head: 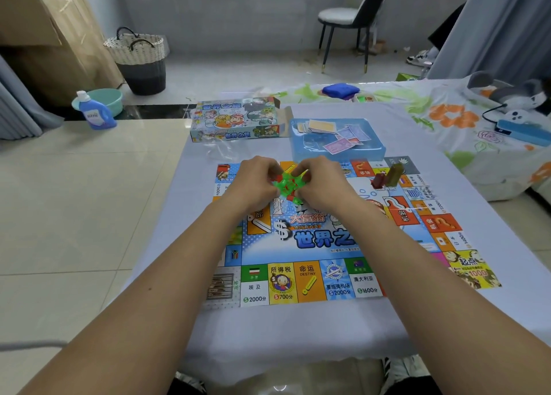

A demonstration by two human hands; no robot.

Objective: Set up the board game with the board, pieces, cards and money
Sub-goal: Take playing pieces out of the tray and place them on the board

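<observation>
Both hands work together over the far half of the board (pixel 325 239), which lies flat on the pale cloth (pixel 268 335) with its near edge toward the person. The left hand (pixel 256 180) and the right hand (pixel 319 183) are closed from either side on a clump of green and red pieces (pixel 288 186), fingertips pinching it between them, held a little above the board's upper middle; whether the clump is a sprue, a small bag or loose pieces stuck together cannot be told. The step in hand looks like separating these pieces, and it would go best with small twists close to the joins, one hand steadying while the other frees a single piece, kept low over the board so that anything dropped lands on it and does not roll off the cloth. Freed pieces could join the red piece (pixel 378 182) and olive piece (pixel 394 174) already standing together near the board's far right corner. Just beyond the board, the blue tray (pixel 372 153) holds cards and money (pixel 337 135) still in a loose heap, unsorted. To its left lies the box (pixel 235 123), with crumpled clear wrap (pixel 220 148) before it.
</observation>
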